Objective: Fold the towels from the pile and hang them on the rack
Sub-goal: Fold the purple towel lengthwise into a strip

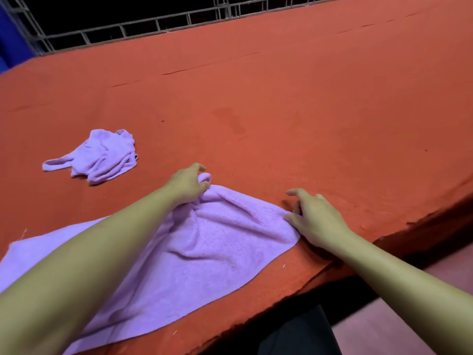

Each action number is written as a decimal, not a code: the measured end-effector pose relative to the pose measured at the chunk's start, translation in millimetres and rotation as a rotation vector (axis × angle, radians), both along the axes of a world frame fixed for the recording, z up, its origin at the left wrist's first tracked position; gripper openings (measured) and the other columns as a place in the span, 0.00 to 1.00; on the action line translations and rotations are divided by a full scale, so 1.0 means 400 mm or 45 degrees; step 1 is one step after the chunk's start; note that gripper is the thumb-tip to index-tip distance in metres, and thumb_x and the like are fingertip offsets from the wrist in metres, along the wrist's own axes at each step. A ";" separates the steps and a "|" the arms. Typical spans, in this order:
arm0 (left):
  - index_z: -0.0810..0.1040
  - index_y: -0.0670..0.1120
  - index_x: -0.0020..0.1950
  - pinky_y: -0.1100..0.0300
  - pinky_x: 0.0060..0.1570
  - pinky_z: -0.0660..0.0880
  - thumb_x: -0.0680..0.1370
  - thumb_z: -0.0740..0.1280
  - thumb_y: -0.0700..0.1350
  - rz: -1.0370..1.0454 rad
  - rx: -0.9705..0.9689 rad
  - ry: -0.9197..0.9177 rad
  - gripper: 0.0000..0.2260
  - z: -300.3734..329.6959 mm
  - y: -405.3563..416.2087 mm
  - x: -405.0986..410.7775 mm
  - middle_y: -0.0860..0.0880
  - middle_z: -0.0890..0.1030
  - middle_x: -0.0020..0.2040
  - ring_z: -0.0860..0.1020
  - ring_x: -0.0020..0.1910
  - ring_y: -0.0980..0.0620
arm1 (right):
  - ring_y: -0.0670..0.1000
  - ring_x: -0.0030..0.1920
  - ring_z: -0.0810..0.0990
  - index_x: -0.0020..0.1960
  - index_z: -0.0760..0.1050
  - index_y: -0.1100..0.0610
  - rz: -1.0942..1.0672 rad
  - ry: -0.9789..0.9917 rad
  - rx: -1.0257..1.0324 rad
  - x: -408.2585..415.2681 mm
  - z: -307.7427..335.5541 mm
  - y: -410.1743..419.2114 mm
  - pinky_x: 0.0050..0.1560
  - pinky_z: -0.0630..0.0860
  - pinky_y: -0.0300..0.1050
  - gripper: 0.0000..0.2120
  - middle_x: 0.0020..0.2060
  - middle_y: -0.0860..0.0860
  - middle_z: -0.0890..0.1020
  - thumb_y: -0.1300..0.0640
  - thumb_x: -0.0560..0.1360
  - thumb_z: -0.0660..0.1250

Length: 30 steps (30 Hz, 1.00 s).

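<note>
A: Where was the towel (204,242)?

B: It lay spread on the red table (307,98), near its front edge. The left hand (188,183) gripped its bunched far corner; the right hand (313,216) pinched the right corner.

A: Anything else?

B: A crumpled towel (98,156) lay apart, further left.

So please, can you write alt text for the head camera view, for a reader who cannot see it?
A person's left hand grips a bunched corner of a lilac terry towel spread on an orange-red cloth-covered table, while the right hand pinches its right corner. A second crumpled lilac towel lies farther away to the left.
</note>
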<state>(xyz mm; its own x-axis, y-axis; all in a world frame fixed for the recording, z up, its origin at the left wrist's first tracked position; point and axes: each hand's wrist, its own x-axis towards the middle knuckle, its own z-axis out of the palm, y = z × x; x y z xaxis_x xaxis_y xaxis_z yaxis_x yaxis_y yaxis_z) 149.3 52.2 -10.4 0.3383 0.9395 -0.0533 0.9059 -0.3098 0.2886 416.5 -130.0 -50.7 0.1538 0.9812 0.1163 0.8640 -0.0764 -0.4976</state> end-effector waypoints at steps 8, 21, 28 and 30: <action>0.73 0.55 0.61 0.65 0.45 0.72 0.73 0.65 0.32 -0.149 0.116 -0.651 0.23 0.059 -0.042 -0.048 0.56 0.78 0.41 0.76 0.38 0.61 | 0.43 0.36 0.74 0.67 0.71 0.55 -0.064 0.265 0.259 0.048 0.020 -0.027 0.40 0.64 0.40 0.24 0.38 0.47 0.76 0.64 0.73 0.71; 0.77 0.52 0.55 0.71 0.45 0.70 0.75 0.67 0.31 -0.121 0.200 -0.766 0.17 0.073 0.001 0.037 0.50 0.78 0.43 0.76 0.41 0.53 | 0.49 0.44 0.73 0.64 0.75 0.52 -0.041 0.027 0.282 0.070 0.063 -0.028 0.49 0.70 0.45 0.20 0.45 0.44 0.76 0.55 0.73 0.73; 0.78 0.50 0.57 0.70 0.45 0.72 0.76 0.68 0.32 -0.153 0.214 -1.098 0.16 0.116 -0.064 0.041 0.52 0.78 0.42 0.76 0.37 0.59 | 0.48 0.51 0.78 0.67 0.72 0.55 0.196 0.504 0.094 -0.104 0.134 0.275 0.53 0.70 0.41 0.16 0.54 0.49 0.81 0.52 0.80 0.63; 0.79 0.50 0.56 0.70 0.45 0.73 0.75 0.68 0.31 -0.139 0.195 -1.173 0.16 0.130 -0.081 0.035 0.52 0.78 0.43 0.76 0.37 0.60 | 0.49 0.56 0.77 0.70 0.70 0.54 0.289 0.724 -0.084 -0.148 0.153 0.332 0.56 0.71 0.42 0.17 0.59 0.51 0.79 0.52 0.82 0.60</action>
<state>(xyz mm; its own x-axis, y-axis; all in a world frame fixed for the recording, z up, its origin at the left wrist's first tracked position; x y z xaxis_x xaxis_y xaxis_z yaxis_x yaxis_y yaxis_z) 163.5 19.9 41.8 0.2719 0.8749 0.4009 0.3044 -0.4733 0.8266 357.2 2.7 10.3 -0.0400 0.9991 0.0154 0.4627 0.0322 -0.8859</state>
